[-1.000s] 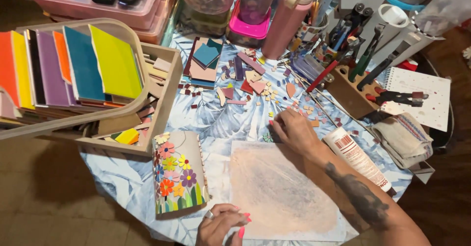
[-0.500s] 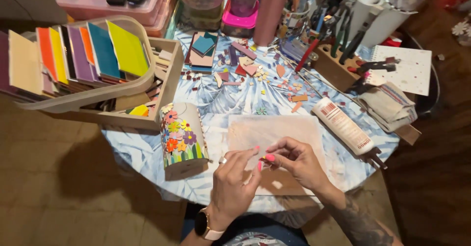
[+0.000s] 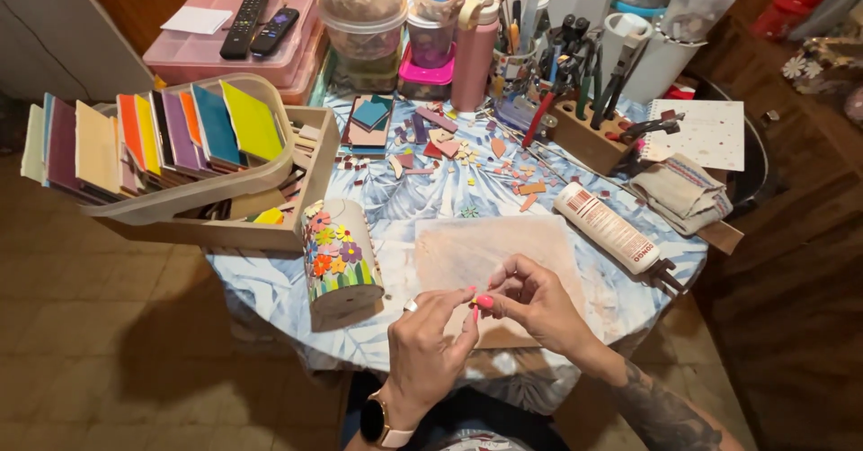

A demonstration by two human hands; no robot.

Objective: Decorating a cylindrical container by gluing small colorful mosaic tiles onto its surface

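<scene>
My left hand (image 3: 430, 345) and my right hand (image 3: 538, 303) meet fingertip to fingertip above the near edge of a pinkish work board (image 3: 467, 244). Both pinch a tiny tile piece (image 3: 473, 301), which is too small to make out clearly. My left wrist carries a watch. Just left of my hands a curved object covered in flower mosaic (image 3: 340, 258) lies on the round table (image 3: 270, 280). Loose tile chips (image 3: 449, 150) are scattered across the table's far middle.
A white glue tube (image 3: 607, 228) lies right of the board. At the left stands a rack of coloured tiles (image 3: 162, 136) in a wooden tray. Behind are a tool block with pliers (image 3: 584, 132), a spiral notebook (image 3: 706, 132), a folded cloth (image 3: 679, 195), a pink bottle (image 3: 474, 51) and tubs.
My right hand came back from the scattered chips to the near edge of the board. My left hand rose to meet it, and both now pinch the small piece. The view shifted back.
</scene>
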